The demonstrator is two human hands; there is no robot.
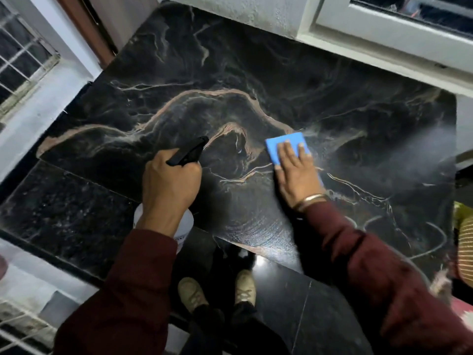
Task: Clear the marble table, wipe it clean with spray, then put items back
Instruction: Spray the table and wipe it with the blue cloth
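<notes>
Left hand [171, 185] curled tight around the white spray bottle [190, 151] above the near edge of the black marble table [230, 73], right hand [298, 172] flat with fingers spread, pressing the blue cloth [285, 146] onto the marble near the table's middle.

We have a single view, taken from a wide-angle camera worn on the person's head. It looks steeply down and forward, from close above, onto the marble table [256, 73], which fills most of the frame. We see the left hand [170, 184] and right hand [297, 175] entering from the bottom edge, and the person's shoes [217, 290] directly below. Straight edges bend near the borders. The window frame [384, 34] marks the far, upper side.
</notes>
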